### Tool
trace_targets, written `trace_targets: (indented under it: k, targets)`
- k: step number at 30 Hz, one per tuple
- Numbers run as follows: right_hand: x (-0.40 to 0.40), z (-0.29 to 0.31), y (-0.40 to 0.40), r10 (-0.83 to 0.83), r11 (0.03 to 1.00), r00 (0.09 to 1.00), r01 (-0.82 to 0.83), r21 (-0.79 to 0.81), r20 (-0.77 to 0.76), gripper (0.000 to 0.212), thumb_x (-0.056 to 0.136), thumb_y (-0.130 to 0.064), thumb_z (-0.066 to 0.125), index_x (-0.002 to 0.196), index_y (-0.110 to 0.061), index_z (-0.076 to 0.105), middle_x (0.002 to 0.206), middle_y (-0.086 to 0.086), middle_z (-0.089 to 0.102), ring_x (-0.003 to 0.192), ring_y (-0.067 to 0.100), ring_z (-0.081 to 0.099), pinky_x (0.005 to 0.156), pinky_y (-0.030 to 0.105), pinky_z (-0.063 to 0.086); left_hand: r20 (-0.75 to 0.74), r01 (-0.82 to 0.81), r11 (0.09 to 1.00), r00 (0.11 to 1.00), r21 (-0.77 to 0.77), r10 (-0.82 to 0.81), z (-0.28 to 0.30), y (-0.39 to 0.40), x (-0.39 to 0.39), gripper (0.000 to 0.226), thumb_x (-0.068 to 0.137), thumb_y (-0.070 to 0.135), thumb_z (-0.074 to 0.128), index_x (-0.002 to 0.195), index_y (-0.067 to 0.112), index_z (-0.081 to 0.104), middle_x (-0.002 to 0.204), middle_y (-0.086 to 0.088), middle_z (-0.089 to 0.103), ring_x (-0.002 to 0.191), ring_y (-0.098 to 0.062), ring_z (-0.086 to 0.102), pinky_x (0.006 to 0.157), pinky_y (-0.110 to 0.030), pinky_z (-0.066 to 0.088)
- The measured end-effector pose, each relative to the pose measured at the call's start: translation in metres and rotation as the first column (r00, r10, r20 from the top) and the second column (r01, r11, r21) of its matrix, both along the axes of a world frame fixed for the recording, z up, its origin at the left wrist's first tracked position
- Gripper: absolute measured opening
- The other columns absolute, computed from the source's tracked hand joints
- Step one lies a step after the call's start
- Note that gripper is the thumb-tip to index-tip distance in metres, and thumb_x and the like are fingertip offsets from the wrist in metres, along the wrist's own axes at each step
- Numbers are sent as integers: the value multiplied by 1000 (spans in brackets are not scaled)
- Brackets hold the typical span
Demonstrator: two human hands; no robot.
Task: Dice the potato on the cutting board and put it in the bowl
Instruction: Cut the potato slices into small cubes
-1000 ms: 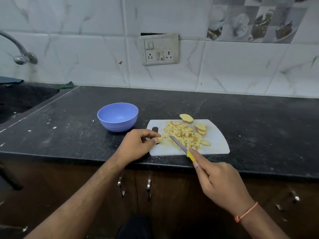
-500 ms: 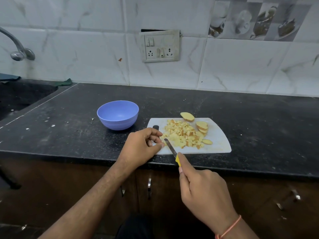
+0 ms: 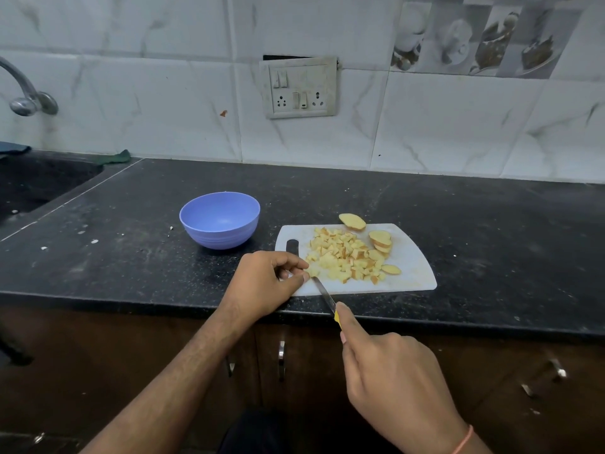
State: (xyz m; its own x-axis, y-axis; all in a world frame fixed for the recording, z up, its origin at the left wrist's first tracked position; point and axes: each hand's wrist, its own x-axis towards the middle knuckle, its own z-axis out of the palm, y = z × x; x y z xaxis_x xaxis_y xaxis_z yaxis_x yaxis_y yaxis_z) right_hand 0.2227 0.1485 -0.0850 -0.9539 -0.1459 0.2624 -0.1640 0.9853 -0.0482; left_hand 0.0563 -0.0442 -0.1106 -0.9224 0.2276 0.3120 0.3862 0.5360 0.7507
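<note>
The right hand grips a yellow-handled knife on the white plastic cutting board; the left hand pinches a pale potato piece beside the diced pile

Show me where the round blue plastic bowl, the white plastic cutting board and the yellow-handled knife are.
round blue plastic bowl point(image 3: 218, 235): head view, outer front wall.
white plastic cutting board point(image 3: 415, 268): head view, bare right part.
yellow-handled knife point(image 3: 322, 291): head view, middle of blade.
</note>
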Motion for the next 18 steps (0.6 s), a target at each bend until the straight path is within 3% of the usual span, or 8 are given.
trace_targets:
  k: [4, 8, 11, 14, 16, 18]
  targets:
    - [1, 0, 8, -25, 998, 1000, 25, -51, -12, 52, 99, -39, 44, 149, -25, 52, 43, -15, 39, 31, 6, 35, 31, 19, 19, 11, 20, 1000, 1000, 24, -20, 0, -1, 0, 13, 87, 30, 86, 99, 36, 85, 72, 14, 73, 70, 0, 66, 67, -8, 47]
    - [-4, 0, 6, -2, 999, 998, -1, -53, -64, 49, 96, -34, 62, 144, -22, 58, 45, -18, 35, 32, 6, 31, 39, 15, 7, 53, 62, 997, 997, 36, -64, 2, -5, -1, 19, 90, 22, 81, 104, 35, 85, 75, 11, 76, 68, 2, 64, 67, -8, 46]
    - [-7, -3, -2, 10, 998, 998, -14, -60, -63, 49, 99, -37, 50, 145, -23, 56, 45, -18, 38, 32, 5, 34, 36, 15, 11, 75, 74, 996, 994, 48, -78, 1, -8, -4, 25, 89, 21, 81, 109, 36, 84, 83, 12, 78, 70, 1, 64, 70, -9, 46]
    - [-9, -5, -3, 9, 997, 998, -13, -73, -56, 52, 100, -40, 37, 146, -25, 54, 45, -17, 39, 33, 5, 35, 35, 15, 13, 60, 86, 995, 994, 40, -88, 0, -12, -7, 31, 85, 22, 83, 111, 39, 82, 98, 16, 78, 73, -12, 66, 68, -13, 49]
    - [-11, -4, 2, 12, 997, 997, -17, -80, -73, 50, 101, -39, 43, 147, -25, 55, 45, -17, 37, 33, 5, 33, 37, 15, 10, 48, 100, 995, 994, 21, -101, -1, -14, -9, 32, 83, 25, 86, 111, 41, 81, 101, 11, 75, 68, -14, 63, 65, -13, 48]
    - [-17, 1, 14, 15, 993, 994, -27, -112, -106, 48, 101, -35, 48, 148, -24, 54, 43, -15, 34, 31, 5, 29, 35, 16, 10, 37, 102, 995, 994, 1, -102, 0, -13, -9, 31, 83, 27, 87, 110, 41, 82, 99, 8, 73, 63, -6, 58, 64, -12, 46]
